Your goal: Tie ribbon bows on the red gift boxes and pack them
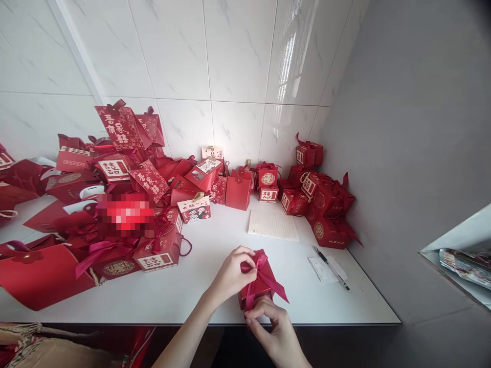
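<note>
A small red gift box (pixel 266 280) stands near the table's front edge, with a dark pink ribbon (pixel 274 287) tied over its top. My left hand (pixel 235 271) pinches the ribbon at the knot, fingers closed on it above the box. Below it, at the near side of the box, my right hand (pixel 270 324) holds a hanging ribbon tail between thumb and fingers. The other tail spreads to the right over the box's side. Both hands hide part of the box.
Many red gift boxes (pixel 157 254) are heaped on the left. More stacked boxes (pixel 326 202) stand against the right wall. A lined notepad (pixel 273 225) lies behind my hands, a pen (pixel 331 268) to the right. Below the front edge at left is a cardboard box (pixel 57 352).
</note>
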`<state>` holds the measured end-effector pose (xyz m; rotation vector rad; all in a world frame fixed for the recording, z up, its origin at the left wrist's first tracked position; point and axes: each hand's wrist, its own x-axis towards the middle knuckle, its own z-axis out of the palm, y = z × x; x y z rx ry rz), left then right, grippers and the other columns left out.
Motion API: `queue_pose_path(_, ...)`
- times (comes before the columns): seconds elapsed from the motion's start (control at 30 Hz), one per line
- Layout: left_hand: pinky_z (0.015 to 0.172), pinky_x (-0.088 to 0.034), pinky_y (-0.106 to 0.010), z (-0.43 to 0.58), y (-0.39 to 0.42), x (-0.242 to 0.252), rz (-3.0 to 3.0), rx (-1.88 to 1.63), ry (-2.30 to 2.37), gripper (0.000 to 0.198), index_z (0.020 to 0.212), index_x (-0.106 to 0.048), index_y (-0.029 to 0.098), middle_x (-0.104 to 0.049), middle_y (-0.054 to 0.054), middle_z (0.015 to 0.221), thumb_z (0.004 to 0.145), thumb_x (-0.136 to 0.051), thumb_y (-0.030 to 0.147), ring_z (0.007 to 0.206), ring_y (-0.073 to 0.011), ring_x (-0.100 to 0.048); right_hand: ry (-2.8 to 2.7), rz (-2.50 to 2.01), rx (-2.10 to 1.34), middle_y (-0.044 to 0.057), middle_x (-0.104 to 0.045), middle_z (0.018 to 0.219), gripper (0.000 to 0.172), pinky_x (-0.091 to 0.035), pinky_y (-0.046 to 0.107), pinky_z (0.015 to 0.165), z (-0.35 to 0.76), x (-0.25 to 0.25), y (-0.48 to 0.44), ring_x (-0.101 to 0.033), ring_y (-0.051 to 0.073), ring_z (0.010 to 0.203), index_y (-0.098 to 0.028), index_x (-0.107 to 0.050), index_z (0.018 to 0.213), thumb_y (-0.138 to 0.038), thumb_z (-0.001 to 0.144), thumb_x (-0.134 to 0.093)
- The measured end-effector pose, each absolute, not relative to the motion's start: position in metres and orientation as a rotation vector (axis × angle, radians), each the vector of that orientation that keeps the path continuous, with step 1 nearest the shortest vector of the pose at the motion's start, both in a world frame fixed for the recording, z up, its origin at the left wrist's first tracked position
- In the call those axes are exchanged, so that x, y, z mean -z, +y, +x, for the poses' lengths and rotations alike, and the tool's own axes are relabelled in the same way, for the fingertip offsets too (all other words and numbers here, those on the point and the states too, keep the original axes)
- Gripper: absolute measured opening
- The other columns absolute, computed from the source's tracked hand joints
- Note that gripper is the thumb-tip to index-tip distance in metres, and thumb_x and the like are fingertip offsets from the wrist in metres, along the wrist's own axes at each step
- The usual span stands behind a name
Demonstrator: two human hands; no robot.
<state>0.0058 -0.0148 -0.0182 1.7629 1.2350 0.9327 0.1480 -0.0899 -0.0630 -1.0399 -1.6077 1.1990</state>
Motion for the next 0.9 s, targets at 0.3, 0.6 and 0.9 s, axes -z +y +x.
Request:
queue_pose_path(0.3,0.085,-0.051,-0.033,0.004,-0.014,0.020,1.777,-0.934,1.215,0.010,0.067,-0.063,0.021,-0.060,-0.006,0.107,0.072,-0.057,0.015,0.100,-0.0202,-0.060,-1.703,-1.027,-1.127,0.001,-0.060,0.063,0.020,-0.042,0.029,0.063,0.157,0.057,-0.094,-0.053,0.017,0.062,-0.021,-0.062,0.085,-0.041,0.081,-0.059)
queue_pose_path(0.6,0.090,-0.049,-0.034,0.001,-0.012,0.020,1.830,-0.884,1.185,0.008,0.071,-0.063,0.022,-0.060,-0.005,0.108,0.074,-0.057,0.018,0.104,-0.0209,-0.058,-1.290,-1.484,-1.061,-0.006,-0.035,0.054,0.046,-0.028,0.027,0.052,0.186,0.056,-0.070,-0.033,0.014,0.053,-0.024,-0.042,0.070,-0.069,0.081,-0.042)
queue_pose_path(0.9,0.090,-0.047,-0.034,0.003,-0.013,0.019,1.849,-0.887,1.198,0.009,0.070,-0.059,0.022,-0.059,-0.004,0.105,0.074,-0.055,0.016,0.103,-0.0209,-0.058,-1.337,-1.408,-1.220,-0.002,-0.039,0.057,0.055,-0.033,0.029,0.060,0.187,0.049,-0.064,-0.037,0.016,0.060,-0.022,-0.038,0.055,-0.074,0.073,-0.046)
